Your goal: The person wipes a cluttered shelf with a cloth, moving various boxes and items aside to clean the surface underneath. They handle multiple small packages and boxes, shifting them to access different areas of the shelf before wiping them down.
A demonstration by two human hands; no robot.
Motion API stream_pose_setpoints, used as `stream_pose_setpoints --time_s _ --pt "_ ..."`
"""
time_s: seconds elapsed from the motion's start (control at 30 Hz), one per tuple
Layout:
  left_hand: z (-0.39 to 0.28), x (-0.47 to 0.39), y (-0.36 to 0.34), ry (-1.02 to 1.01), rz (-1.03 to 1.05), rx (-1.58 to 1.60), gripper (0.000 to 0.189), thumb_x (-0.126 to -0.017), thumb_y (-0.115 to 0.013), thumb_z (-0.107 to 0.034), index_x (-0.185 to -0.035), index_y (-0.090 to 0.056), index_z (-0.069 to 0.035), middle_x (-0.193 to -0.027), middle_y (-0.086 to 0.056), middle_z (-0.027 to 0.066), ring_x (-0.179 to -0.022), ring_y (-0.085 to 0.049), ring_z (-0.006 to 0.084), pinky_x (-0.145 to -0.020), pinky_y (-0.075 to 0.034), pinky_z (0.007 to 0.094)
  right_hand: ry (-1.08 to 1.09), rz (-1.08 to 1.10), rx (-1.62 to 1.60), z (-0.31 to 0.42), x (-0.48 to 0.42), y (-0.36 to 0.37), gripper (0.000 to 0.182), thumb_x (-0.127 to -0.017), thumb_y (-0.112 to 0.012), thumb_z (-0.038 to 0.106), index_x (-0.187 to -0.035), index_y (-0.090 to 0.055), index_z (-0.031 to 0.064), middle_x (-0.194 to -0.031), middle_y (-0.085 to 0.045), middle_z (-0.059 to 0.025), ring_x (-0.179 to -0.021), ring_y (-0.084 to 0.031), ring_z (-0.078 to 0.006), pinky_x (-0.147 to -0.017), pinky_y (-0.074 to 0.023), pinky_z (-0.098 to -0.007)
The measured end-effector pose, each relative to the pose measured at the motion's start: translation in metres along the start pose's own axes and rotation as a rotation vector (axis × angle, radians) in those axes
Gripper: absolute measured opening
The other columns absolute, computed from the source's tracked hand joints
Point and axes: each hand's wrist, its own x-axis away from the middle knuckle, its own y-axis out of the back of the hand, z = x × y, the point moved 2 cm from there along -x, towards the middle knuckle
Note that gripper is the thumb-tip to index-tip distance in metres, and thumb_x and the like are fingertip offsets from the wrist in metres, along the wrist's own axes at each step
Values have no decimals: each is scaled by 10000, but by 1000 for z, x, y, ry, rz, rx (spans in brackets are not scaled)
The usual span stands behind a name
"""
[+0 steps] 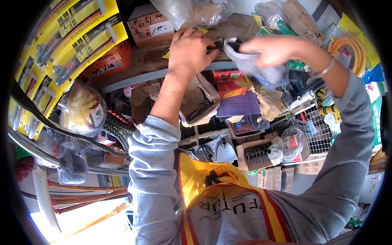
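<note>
My right hand [275, 52], blurred, grips a grey cloth [254, 62] that hangs below its fingers, just above the front edge of a wooden shelf [144, 64]. To its left, my left hand [191, 50] rests on the shelf with bent fingers, over a flat yellow-and-black item [166, 54] that is mostly covered. Something small and dark lies near the left thumb; whether the hand holds it is unclear. Clear plastic bags [208, 13] lie beyond the left hand.
Cardboard boxes [147, 27] stand at the shelf's back left, near hanging yellow blister packs [82, 39]. Below are an open carton [200, 98], red boxes [226, 79] and a white wire rack [315, 128]. A coiled orange hose [356, 55] hangs at the right.
</note>
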Motion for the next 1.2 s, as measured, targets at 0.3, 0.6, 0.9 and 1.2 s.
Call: stream_pose_setpoints --time_s 0.3,0.6,0.9,1.2 --pt "-4 0 -3 -29 -47 -38 161 -831 -652 -293 -912 -744 -189 -1020 -671 14 -1104 -560 202 -1030 -375 379 44 -66 9 -32 94 33 448 -704 -616 110 -1144 -604 24 -912 -669 -113 -812 -635 -197 -724 -507 -321" --pt "-1 1 -3 -29 -64 0 140 -813 -651 -267 -876 -747 -185 -969 -659 8 -1052 -570 200 -1029 -380 378 -117 -360 259 -17 -39 10 349 -751 -591 99 -1068 -562 -44 -1011 -628 -231 -977 -618 -298 -813 -491 -391" --pt "2 4 0 -20 -96 1 135 -803 -647 -256 -850 -745 -177 -944 -652 21 -1030 -579 209 -1027 -381 389 -361 -541 -371 -70 -75 115 471 -712 -617 128 -1163 -536 19 -1009 -621 -119 -832 -671 -226 -666 -577 -382" --pt "-11 1 -1 -27 -123 128 164 -777 -629 -238 -756 -724 -106 -916 -645 68 -1024 -566 228 -1013 -383 453 -333 -621 297 -232 -250 135 394 -834 -591 297 -1116 -669 34 -1148 -652 -204 -1053 -626 -365 -883 -492 -439"
